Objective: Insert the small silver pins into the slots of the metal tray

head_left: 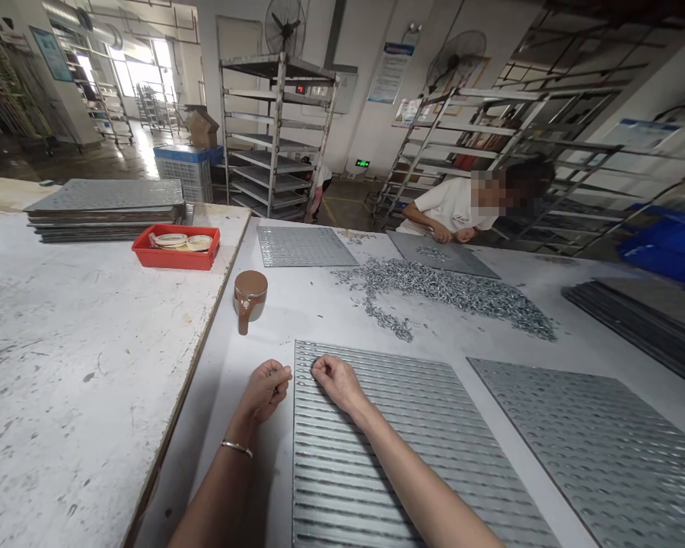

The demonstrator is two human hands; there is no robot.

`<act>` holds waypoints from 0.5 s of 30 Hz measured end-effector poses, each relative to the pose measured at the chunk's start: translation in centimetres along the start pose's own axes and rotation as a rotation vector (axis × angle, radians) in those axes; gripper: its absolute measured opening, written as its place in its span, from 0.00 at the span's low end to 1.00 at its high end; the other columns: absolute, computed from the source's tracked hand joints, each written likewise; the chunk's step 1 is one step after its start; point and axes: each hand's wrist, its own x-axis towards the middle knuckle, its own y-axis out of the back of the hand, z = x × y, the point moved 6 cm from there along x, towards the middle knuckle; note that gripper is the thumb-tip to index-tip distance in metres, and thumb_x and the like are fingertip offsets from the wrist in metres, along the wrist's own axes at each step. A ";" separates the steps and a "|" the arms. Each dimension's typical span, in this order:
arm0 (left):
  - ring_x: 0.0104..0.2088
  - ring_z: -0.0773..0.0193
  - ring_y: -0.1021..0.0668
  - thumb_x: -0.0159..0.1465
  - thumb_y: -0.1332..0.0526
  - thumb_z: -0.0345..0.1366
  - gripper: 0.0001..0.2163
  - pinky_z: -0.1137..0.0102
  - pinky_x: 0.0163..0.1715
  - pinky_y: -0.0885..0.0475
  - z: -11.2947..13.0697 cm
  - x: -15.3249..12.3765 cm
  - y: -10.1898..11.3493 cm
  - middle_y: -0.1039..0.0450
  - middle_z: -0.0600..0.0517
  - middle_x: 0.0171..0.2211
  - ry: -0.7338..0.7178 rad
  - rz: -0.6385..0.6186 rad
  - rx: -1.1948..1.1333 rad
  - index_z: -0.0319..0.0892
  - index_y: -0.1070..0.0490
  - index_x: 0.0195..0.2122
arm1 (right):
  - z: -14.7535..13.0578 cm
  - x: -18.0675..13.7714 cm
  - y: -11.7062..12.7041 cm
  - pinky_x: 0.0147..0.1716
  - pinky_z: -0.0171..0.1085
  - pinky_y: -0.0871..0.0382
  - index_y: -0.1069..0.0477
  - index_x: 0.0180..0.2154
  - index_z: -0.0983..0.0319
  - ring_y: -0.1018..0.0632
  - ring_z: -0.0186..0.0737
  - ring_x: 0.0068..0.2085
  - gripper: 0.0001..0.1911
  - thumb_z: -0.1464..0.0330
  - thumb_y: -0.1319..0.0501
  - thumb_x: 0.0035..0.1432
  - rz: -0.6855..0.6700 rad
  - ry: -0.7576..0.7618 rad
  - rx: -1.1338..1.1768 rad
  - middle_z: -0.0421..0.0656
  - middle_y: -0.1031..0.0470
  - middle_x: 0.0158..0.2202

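Observation:
A ridged grey metal sheet [388,441] lies on the white table before me, with small shiny pieces in a row along its far left edge. My right hand [336,380] is over that far left corner, thumb and fingers pinched at the surface; whatever is between the fingertips is too small to name. Just off the sheet's left edge, my left hand [266,392] is curled closed, with small dark glints showing between its fingers that I cannot make out. Beyond the sheet spreads a heap of small shiny metal pieces [457,293].
A brown lidded mug [250,293] stands left of the sheet. A red bin [176,251] holds round rolls, near stacked sheets [108,209]. Another textured sheet [605,434] lies to the right. Across the table, a person [450,209] works over a sheet [439,255]. Racks [277,137] stand behind.

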 end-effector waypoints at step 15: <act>0.18 0.78 0.38 0.47 0.23 0.48 0.23 0.79 0.14 0.55 0.2 -0.3 -0.1 0.29 0.55 0.27 -0.018 -0.005 -0.004 0.40 0.35 0.26 | -0.2 0.9 -0.7 0.36 0.34 0.39 0.29 0.27 0.61 0.28 0.38 0.33 0.08 0.74 0.42 0.57 -0.021 0.121 -0.039 0.41 0.27 0.29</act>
